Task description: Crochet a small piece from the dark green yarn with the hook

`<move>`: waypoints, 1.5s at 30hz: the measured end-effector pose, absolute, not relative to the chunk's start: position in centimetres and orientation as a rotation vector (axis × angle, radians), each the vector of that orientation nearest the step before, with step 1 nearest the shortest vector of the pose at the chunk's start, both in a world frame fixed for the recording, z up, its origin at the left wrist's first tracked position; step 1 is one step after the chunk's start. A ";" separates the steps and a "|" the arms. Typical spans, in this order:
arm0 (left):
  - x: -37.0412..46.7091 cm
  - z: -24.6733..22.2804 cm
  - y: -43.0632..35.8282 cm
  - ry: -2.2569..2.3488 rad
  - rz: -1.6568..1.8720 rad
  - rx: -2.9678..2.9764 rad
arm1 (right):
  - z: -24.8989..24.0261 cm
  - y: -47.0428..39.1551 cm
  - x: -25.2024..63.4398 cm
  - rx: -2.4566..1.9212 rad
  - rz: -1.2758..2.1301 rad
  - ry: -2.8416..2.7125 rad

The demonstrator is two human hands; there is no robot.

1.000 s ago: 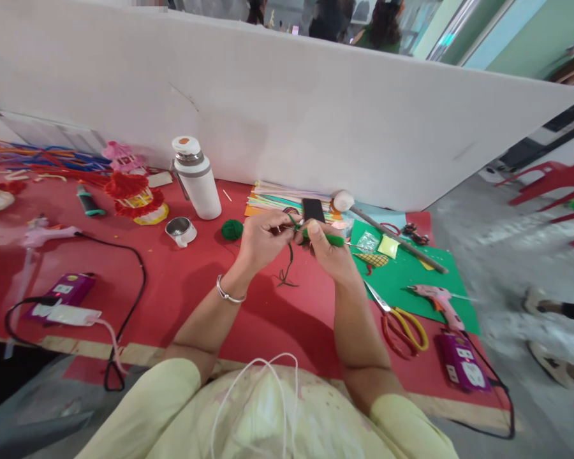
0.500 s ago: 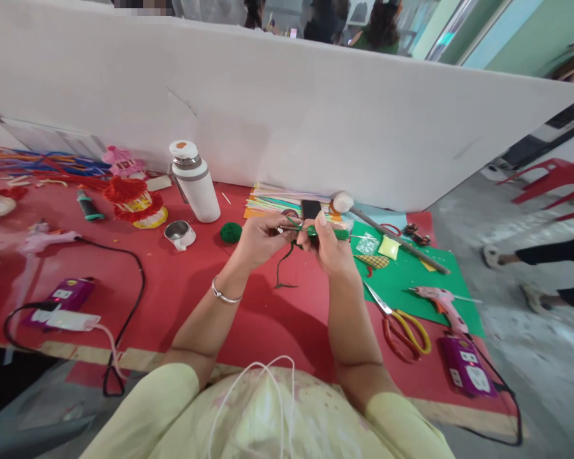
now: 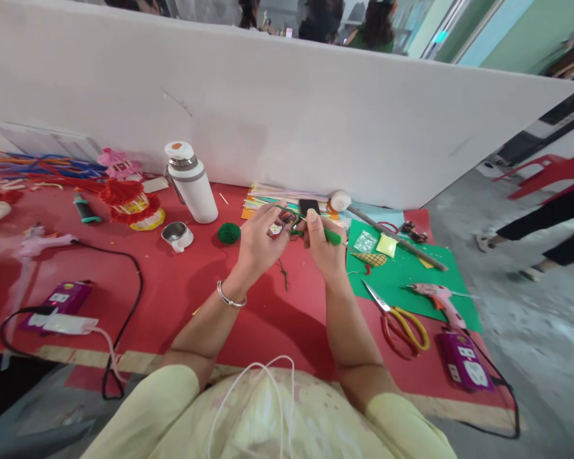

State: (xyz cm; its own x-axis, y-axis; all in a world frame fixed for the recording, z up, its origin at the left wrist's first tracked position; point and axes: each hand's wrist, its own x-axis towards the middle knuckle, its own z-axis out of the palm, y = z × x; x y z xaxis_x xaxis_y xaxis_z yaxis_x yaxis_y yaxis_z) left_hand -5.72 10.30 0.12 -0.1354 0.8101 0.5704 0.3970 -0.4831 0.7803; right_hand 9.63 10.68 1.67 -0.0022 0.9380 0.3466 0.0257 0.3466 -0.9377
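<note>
My right hand (image 3: 326, 248) is closed around the green handle of a crochet hook (image 3: 333, 237), its thumb lying along the top. To its left, my left hand (image 3: 264, 242) is closed with bent fingers on green yarn. The strand crosses the small gap between the hands, and a dark loose end (image 3: 283, 275) hangs below. A ball of green yarn (image 3: 229, 233) rests on the red table just left of my left hand. The hook's tip and the stitches cannot be made out.
A white thermos (image 3: 194, 185) and steel cup (image 3: 176, 236) stand left. Red-and-yellow scissors (image 3: 402, 325), a pink glue gun (image 3: 440, 299) and a purple power strip (image 3: 466, 360) lie right. A white partition (image 3: 287, 108) closes the back. A person's legs show beyond the table's right end.
My left hand has turned and its fingers have lifted. The right hand has tilted the hook's handle downward to the right. The hanging yarn end has shifted.
</note>
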 end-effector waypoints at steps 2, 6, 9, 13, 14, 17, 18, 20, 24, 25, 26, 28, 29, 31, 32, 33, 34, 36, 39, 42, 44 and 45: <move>-5.3 0.1 10.2 1.183 1.623 1.614 | 1.4 10.4 9.1 -0.922 0.894 -1.331; -4.9 0.6 10.0 0.855 1.540 1.201 | 1.1 10.3 8.5 -0.851 1.064 -1.226; -5.4 1.3 9.9 0.808 1.488 1.029 | 1.2 10.6 8.9 -0.838 1.329 -1.148; -6.5 1.9 10.0 0.779 1.411 0.982 | 1.3 11.4 9.8 -0.805 1.601 -1.066; -6.7 2.0 10.0 0.772 1.391 0.999 | 1.3 11.6 9.8 -0.795 1.642 -1.047; -7.1 2.1 10.0 0.769 1.357 1.054 | 1.2 11.8 9.8 -0.761 1.703 -0.981; -7.1 2.1 10.0 0.772 1.356 1.068 | 1.2 11.9 9.8 -0.755 1.710 -0.965; -7.2 2.0 10.1 0.784 1.375 1.099 | 1.2 11.9 9.7 -0.754 1.725 -0.955; -7.1 1.5 10.4 0.785 1.434 1.187 | 1.2 12.0 9.8 -0.785 1.758 -0.985; -7.0 1.4 10.4 0.781 1.444 1.191 | 1.2 12.1 9.8 -0.794 1.759 -0.989; -7.0 1.4 10.4 0.782 1.449 1.183 | 1.3 12.1 9.8 -0.800 1.757 -0.992; -7.1 1.5 10.4 0.791 1.432 1.149 | 1.3 12.1 9.8 -0.806 1.755 -0.999; -7.1 1.6 10.3 0.792 1.413 1.137 | 1.2 12.2 9.8 -0.805 1.754 -1.004; -7.3 1.9 10.2 0.778 1.369 1.134 | 1.2 12.2 9.9 -0.799 1.756 -1.016; -7.4 2.0 10.2 0.766 1.353 1.133 | 1.2 12.2 9.9 -0.795 1.762 -1.021; -7.5 2.1 10.2 0.755 1.340 1.131 | 1.1 12.3 9.9 -0.789 1.771 -1.023; -7.6 2.1 10.1 0.749 1.326 1.126 | 1.1 12.3 10.0 -0.784 1.781 -1.021; -7.8 2.0 10.1 0.745 1.298 1.108 | 1.0 12.3 10.0 -0.778 1.795 -1.008; -8.2 1.8 10.2 0.739 1.259 1.089 | 1.0 12.3 10.0 -0.795 1.795 -0.993; -8.5 1.6 10.4 0.732 1.231 1.096 | 1.1 12.3 10.1 -0.799 1.814 -0.998; -8.7 1.6 10.4 0.722 1.218 1.115 | 1.0 12.3 10.1 -0.779 1.832 -0.999; -8.8 1.6 10.4 0.714 1.211 1.124 | 1.0 12.3 10.2 -0.766 1.839 -0.998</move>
